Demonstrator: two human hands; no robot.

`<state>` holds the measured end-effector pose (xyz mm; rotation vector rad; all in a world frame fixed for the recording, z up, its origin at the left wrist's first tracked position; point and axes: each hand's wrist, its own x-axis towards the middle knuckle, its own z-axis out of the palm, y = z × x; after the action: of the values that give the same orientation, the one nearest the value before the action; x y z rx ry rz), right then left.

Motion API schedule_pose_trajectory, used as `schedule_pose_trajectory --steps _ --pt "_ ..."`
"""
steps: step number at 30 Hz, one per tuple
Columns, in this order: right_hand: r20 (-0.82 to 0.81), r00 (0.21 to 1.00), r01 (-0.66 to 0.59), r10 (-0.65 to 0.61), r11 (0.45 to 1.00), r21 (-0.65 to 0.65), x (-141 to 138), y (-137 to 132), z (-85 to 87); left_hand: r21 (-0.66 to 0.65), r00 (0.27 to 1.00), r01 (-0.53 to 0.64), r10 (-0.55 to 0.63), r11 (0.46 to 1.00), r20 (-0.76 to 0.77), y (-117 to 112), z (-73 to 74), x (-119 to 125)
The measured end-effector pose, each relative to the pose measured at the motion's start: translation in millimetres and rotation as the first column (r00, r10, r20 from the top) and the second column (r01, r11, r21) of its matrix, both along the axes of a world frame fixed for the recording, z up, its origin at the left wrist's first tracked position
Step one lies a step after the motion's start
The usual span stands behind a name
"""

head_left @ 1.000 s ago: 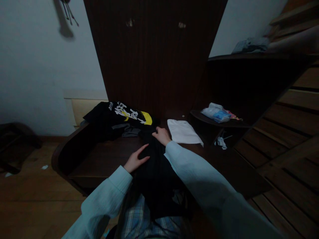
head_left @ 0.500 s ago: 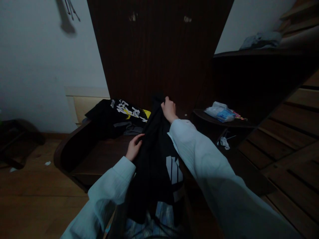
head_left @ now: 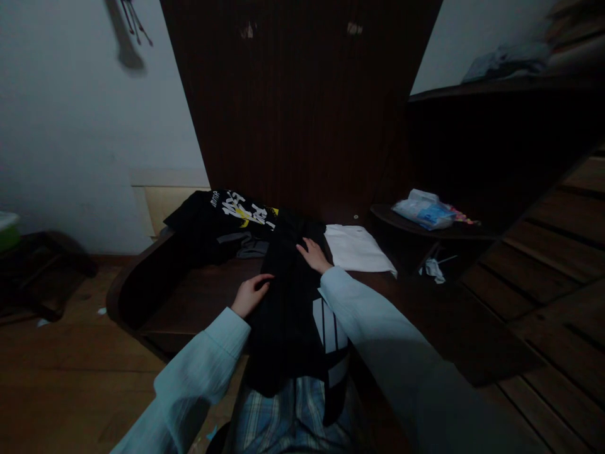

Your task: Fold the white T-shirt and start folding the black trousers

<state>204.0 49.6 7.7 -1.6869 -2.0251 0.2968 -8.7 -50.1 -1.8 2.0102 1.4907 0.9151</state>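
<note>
A black shirt (head_left: 288,309) with a pale block print lies lengthwise over my lap and onto the dark wooden bench. My left hand (head_left: 251,296) is at its left edge, thumb and fingers pinched on the cloth. Higher up on the right, my right hand (head_left: 314,255) rests on the fabric with fingers stretched out. A black printed T-shirt (head_left: 241,211) with white and yellow lettering lies on the bench beyond my left hand. To the right of my right hand is a folded white cloth (head_left: 359,248).
The dark bench (head_left: 189,299) has a curved left arm. On a small shelf at the right lies a plastic packet (head_left: 425,211). Crumpled white paper (head_left: 433,270) is below it. Folded clothes (head_left: 505,61) sit on a higher ledge. A dark stool (head_left: 42,271) stands far left.
My right hand has come down toward me and flattened onto the shirt, which was held up before. The white cloth behind is now uncovered. My left hand has shifted slightly lower.
</note>
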Motion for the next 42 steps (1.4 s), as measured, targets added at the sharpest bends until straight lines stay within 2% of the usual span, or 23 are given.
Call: schedule_pose_trajectory --steps 3,6,10,14,19,21,23,26,28,31,36,38,42 --pt "0.002 0.991 -0.132 0.132 0.991 0.01 13 -17 -1.5 0.001 0.999 0.006 -0.006 1.0 -0.053 -1 1.7 3" --pt "0.082 0.955 -0.288 0.286 0.958 0.012 29 -50 -9.8 0.014 0.993 0.007 -0.005 1.0 -0.118 -2 1.4 4" --pt "0.225 0.91 -0.353 0.348 0.935 -0.017 44 -83 -18.8 0.014 0.975 0.055 -0.051 0.998 -0.215 -3 2.3 9" --pt "0.278 0.895 -0.337 0.349 0.937 -0.091 48 -77 -13.9 0.016 0.953 0.105 -0.096 0.994 -0.287 -5 5.0 15" --pt "0.226 0.911 -0.302 0.344 0.932 -0.202 40 -51 6.6 0.065 0.927 0.077 -0.047 0.995 -0.373 -7 8.4 21" --pt "0.177 0.918 -0.329 0.355 0.93 -0.162 33 -51 13.0 0.114 0.907 0.072 -0.017 0.991 -0.421 -8 8.8 22" --pt "0.113 0.905 -0.407 0.41 0.912 -0.043 25 -57 14.6 0.155 0.89 0.061 0.017 0.986 -0.456 -10 8.4 23" --pt "0.093 0.819 -0.574 0.567 0.812 0.105 13 -75 7.2 0.16 0.889 0.05 0.029 0.986 -0.457 -13 6.6 23" --pt "0.12 0.765 -0.644 0.633 0.751 0.144 8 -87 -0.2 0.135 0.901 0.053 0.011 0.99 -0.433 -13 4.9 21" --pt "0.133 0.752 -0.659 0.646 0.727 0.195 5 -97 -5.2 0.103 0.919 0.042 0.002 0.994 -0.394 -12 1.7 17" --pt "0.267 0.672 -0.739 0.691 0.648 0.184 4 -101 3.5 0.121 0.946 0.02 0.02 0.993 -0.323 -6 -5.2 12" --pt "0.325 0.652 -0.752 0.685 0.638 0.165 4 -102 6.1 0.125 0.956 0.025 0.013 0.992 -0.293 -3 -7.8 10" --pt "0.401 0.665 -0.726 0.63 0.671 0.15 4 -104 7.4 0.115 0.962 0.017 0.015 0.993 -0.271 2 -12.6 8"
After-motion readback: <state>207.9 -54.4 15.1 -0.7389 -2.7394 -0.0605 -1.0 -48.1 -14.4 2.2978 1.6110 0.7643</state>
